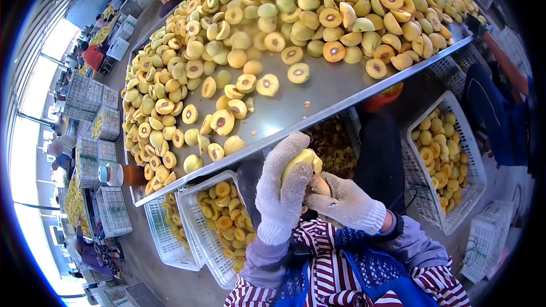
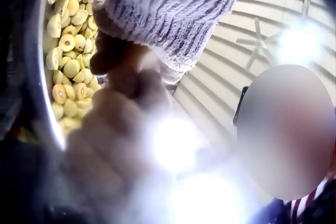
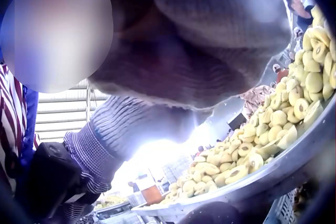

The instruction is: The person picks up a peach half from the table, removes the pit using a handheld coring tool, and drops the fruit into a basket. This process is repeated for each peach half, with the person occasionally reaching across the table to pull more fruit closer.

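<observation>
Both hands wear knitted white gloves and meet in front of my chest, below the table edge. My left hand (image 1: 282, 189) grips a yellow halved fruit (image 1: 302, 162), fingers curled round its skin. My right hand (image 1: 343, 202) pinches the same fruit from the right at its brownish cut side (image 1: 319, 185); what its fingertips do there is hidden. In the left wrist view, the right glove (image 2: 168, 14) fills the top, blurred. The right wrist view shows mostly a glove (image 3: 199, 40) close up, with the left cuff (image 3: 113, 134) below it.
A steel table (image 1: 318, 99) ahead carries a heap of several halved yellow fruits (image 1: 273, 17). White plastic crates of fruit halves stand under its edge at the left (image 1: 219, 216) and right (image 1: 446, 159). Another worker in blue (image 1: 500, 108) stands at the right. More crates line the left aisle.
</observation>
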The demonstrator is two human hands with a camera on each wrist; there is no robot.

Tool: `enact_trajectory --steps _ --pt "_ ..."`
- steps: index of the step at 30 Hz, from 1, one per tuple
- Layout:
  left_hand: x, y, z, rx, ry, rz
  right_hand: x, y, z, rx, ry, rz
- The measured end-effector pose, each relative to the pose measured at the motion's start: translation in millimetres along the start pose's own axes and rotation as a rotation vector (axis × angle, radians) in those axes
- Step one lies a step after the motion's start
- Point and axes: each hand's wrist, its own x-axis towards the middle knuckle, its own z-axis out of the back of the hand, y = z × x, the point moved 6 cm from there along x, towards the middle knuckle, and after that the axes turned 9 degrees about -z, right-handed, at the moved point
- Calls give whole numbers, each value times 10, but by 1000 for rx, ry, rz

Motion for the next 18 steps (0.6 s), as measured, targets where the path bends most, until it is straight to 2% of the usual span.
enact_trajectory --steps 4,5,8,11,14,15,18 --pt "142 -291 -77 609 127 -458 -87 -56 -42 211 290 -359" --pt "175 -303 -102 643 145 -477 -71 -95 -34 255 356 -305" --pt "223 -286 -165 664 208 -421 -61 -150 -32 346 357 -264" --pt "226 -296 -237 757 261 -466 -71 -206 -3 333 314 -262" --pt "247 -227 -301 903 376 -182 -90 -273 -29 386 361 -351" --pt "255 -202 -298 879 395 -190 -64 -240 -50 379 301 -296" --pt "272 -169 -305 805 437 -251 -94 -394 -94 668 632 -447"
